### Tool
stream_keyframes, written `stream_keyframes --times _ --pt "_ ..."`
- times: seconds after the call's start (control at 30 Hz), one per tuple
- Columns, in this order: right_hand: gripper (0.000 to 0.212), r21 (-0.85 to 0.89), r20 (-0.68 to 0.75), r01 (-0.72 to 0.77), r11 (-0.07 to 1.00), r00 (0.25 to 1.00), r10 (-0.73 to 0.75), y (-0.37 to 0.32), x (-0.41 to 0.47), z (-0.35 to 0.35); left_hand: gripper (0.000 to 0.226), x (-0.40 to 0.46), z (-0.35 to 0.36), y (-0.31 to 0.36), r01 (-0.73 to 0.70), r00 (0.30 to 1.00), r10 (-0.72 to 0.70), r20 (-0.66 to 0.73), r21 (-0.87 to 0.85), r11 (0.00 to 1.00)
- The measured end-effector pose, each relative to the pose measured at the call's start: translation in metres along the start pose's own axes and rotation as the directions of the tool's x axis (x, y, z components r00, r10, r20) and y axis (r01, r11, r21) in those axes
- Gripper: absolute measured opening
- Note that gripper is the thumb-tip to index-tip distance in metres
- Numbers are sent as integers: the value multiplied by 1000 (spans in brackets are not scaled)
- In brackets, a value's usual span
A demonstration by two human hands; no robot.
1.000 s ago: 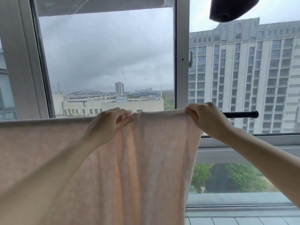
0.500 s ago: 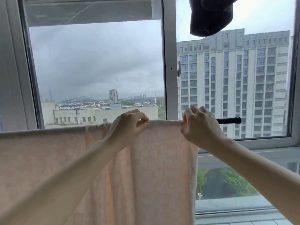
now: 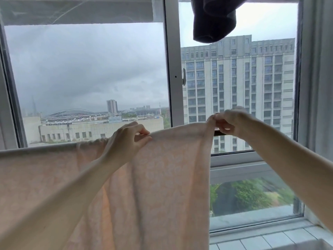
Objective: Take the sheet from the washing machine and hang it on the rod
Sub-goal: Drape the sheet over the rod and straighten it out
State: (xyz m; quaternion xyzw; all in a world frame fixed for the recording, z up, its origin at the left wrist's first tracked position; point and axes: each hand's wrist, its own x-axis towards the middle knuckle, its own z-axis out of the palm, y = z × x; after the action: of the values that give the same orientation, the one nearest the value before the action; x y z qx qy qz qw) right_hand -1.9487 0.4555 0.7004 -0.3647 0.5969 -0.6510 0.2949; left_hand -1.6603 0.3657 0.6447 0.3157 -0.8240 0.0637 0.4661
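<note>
The sheet (image 3: 162, 177), pale pink with a faint pattern, hung draped over the rod (image 3: 219, 132) in front of the window (image 3: 170, 69), its top edge running from the far left of the view to just right of centre, and its body falling below the frame's lower edge. Only a short dark stretch of the rod showed, just under the right hand; the remainder lay hidden beneath the cloth. The left hand (image 3: 126, 139) was at the top edge near centre, its fingers (image 3: 142, 131) curled and pinching a fold of the sheet. The right hand (image 3: 229, 121) held the sheet's upper right corner, raised slightly above the rod line, with fingers (image 3: 215, 117) closed tight on the cloth. Both forearms were bare and extended upward from the near corners. A dark garment (image 3: 214, 20) hung at the top of the view, right of the window's central post, well apart from the sheet. A white latch handle (image 3: 184, 76) sat on that post. A pale curtain (image 3: 317, 78) stood at the far right. White tiles (image 3: 270, 239) lined the sill below. No brand, label or legible writing was observed.
</note>
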Motion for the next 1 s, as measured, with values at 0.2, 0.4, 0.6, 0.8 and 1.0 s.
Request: stream_keyframes --times 0.2,0.4,0.6,0.8,1.0 --pt "16 17 1 -37 999 999 37 10 2 -29 9 0 6 5 -4 999 4 -40 3 1000" --pt "16 -861 111 334 385 860 -498 26 -9 -22 12 1 10 9 1 999 3 -52 70 998" --pt "25 -694 553 720 1 535 -639 49 -10 8 30 -4 3 5 -4 1000 5 -18 93 996" --pt "27 -633 569 763 -132 342 -748 63 -1 19 39 -9 0 -3 -17 999 20 -38 73 997" --pt "17 -653 500 744 -140 285 -818 77 8 15 12 -8 20 7 -70 980 76 -187 38 997"
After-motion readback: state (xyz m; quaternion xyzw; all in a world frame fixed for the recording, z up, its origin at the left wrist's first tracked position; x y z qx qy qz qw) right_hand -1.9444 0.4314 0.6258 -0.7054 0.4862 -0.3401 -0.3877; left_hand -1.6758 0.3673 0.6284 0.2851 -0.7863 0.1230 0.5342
